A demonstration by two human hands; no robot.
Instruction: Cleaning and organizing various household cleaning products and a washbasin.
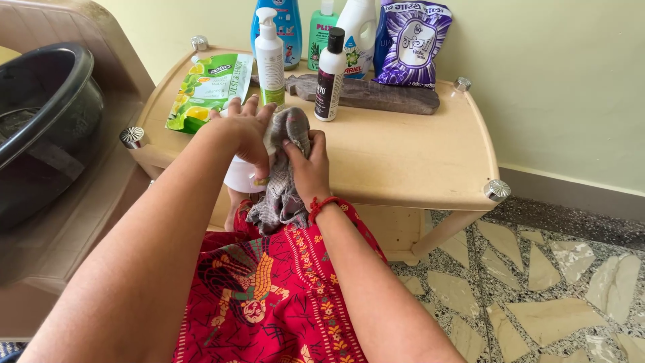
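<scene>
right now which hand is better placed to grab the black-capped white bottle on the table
The right hand, probably. It grips the grey cloth just below the black-capped white bottle, with bare table between. The left hand sits farther left, nearer the white pump bottle.

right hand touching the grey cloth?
Touching. Head view: the right hand pinches the grey cloth, thumb and fingers pressed into its folds, no gap visible.

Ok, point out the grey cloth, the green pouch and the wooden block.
grey cloth [287,178], head view, its bunched middle.
green pouch [208,91], head view, its front face.
wooden block [383,95], head view, its top.
</scene>
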